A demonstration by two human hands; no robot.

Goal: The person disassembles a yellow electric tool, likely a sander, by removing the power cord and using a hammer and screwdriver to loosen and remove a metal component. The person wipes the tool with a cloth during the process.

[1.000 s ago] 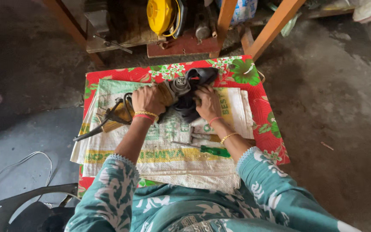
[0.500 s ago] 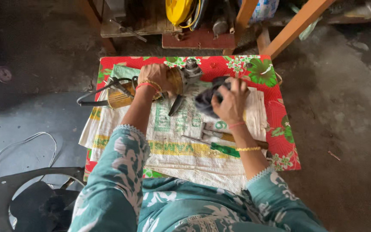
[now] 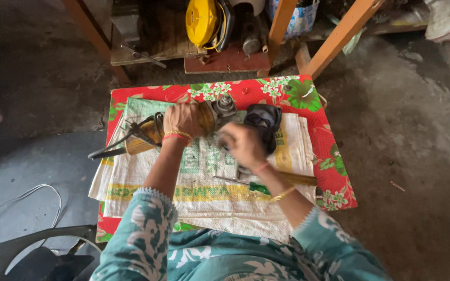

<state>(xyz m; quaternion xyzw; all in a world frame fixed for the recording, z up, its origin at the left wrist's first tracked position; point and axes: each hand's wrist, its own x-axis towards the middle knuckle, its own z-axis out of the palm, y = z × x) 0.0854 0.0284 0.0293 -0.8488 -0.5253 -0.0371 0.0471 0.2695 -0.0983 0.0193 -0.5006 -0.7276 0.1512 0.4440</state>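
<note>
My left hand clamps the yellow motor body; right hand blurred, grip unclear; black housing lies detached; reassembly remains.

A screwdriver lies on the sack, apparently below the motor.

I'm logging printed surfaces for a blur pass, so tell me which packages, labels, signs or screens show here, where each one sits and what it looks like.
Woven sack: spread flat over the flowered red cloth, under both hands; white, with green and yellow printed bands.
Printed bag or container: top centre between the orange wooden legs; white with blue pattern, partly hidden.
No signs or screens in view.
</note>
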